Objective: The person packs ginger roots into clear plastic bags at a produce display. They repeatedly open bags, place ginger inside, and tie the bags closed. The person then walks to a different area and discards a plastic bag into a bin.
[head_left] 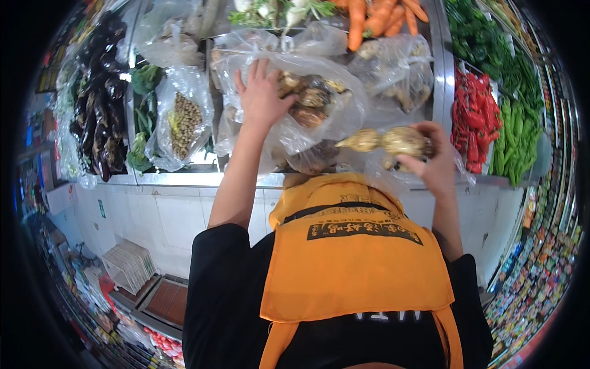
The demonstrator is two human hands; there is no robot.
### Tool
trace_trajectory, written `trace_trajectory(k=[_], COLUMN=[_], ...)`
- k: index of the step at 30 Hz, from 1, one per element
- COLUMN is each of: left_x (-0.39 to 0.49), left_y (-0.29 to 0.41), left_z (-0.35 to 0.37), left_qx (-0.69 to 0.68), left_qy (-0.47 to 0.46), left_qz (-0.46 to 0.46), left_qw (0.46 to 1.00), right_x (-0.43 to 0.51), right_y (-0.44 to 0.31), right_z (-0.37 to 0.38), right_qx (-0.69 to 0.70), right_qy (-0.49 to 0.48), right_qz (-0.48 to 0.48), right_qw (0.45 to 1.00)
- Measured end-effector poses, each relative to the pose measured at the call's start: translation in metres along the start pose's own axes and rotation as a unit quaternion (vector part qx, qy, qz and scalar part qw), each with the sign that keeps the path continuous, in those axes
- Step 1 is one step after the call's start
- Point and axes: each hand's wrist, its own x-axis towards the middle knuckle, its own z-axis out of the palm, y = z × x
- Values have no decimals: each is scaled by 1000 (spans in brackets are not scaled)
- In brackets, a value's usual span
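My left hand (262,94) lies with spread fingers on the rim of an opened clear plastic bag (343,117), its thumb beside the brown, ringed root vegetables (314,98) inside. In my right hand (435,159) is a knobbly root vegetable (403,140) with a pale, pointed segment at its left end. It is held just right of the bag, over more plastic near the counter's front edge. Whether its two lobes are one piece I cannot tell. Tied bags of similar dark roots (398,69) lie behind.
Eggplants (101,120), broccoli (146,79) and a bag of small tan pieces (185,127) lie to the left. Carrots (380,18) and white radishes (295,14) are at the back. Red peppers (474,115) and green peppers (511,138) sit to the right, past a metal divider (443,78).
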Motion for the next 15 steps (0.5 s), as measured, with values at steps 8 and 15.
trace_trajectory(k=[8,15], left_x=[-7,-30], left_y=[7,57], left_z=[-28,-107], left_qx=[-135,-493], left_qy=[90,79], left_qz=[-1,2], left_qw=[987,866], right_x=[-101,-70], right_y=[47,141], right_z=[-133,-96], right_qx=[41,-115], right_qy=[189,113], right_qz=[123,160], right_qw=[973,974])
